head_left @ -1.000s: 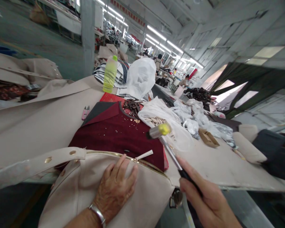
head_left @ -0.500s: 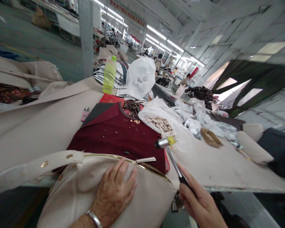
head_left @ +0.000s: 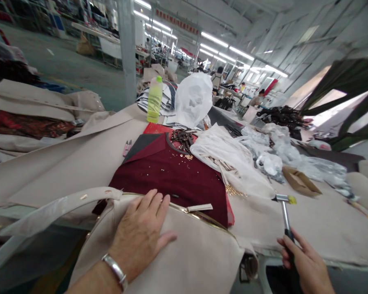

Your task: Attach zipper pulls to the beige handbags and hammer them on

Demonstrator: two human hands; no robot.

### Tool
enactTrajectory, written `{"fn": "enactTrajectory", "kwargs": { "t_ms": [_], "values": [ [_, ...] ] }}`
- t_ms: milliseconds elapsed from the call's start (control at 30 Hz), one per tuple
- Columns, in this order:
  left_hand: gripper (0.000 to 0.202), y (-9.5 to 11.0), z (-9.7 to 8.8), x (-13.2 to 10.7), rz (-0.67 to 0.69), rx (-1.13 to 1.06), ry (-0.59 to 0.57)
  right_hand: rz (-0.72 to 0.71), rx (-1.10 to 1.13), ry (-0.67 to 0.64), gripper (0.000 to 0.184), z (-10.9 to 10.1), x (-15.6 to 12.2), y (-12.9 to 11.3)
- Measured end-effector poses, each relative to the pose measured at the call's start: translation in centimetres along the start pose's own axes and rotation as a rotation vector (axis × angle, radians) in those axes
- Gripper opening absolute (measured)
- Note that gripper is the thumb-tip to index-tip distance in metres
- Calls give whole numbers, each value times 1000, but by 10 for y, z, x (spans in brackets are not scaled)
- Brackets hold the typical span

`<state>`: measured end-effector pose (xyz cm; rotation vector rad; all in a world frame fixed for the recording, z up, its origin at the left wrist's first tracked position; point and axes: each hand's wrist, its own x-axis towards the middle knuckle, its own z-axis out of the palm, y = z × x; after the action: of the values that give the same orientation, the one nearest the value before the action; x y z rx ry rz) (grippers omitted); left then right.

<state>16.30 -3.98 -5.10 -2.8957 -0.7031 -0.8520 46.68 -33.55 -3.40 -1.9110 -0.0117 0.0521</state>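
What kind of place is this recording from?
Most likely a handbag or leather-goods factory floor. A beige bag lies under the left hand, the right hand holds a small hammer, and metal fittings sit on the worktable, with more lit workstations behind.

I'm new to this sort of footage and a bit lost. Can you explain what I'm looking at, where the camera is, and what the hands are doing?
There is no machine here. One camera sits on a person's head and looks forward and down at a worktable in a large workshop, so the two bare hands at the bottom are that person's own. The left hand, with a metal bracelet on the wrist, lies flat and open on a beige handbag beside its gold zipper. The right hand grips a small hammer, head up. On the beige-covered table lie a dark red cloth strewn with small metal fittings, clear plastic bags, a green bottle and a white bag. Other people work far behind.
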Motion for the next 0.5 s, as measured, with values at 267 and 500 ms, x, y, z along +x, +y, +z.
{"fn": "enactTrajectory", "kwargs": {
  "t_ms": [267, 500],
  "values": [
    [41, -20, -1, 25, 119, -188, -315, 18, -98, -105, 106, 8, -8, 7],
    [40, -14, -23, 31, 40, -259, -583, -190, -452, -35, 83, -6, 26, 12]
  ]
}}
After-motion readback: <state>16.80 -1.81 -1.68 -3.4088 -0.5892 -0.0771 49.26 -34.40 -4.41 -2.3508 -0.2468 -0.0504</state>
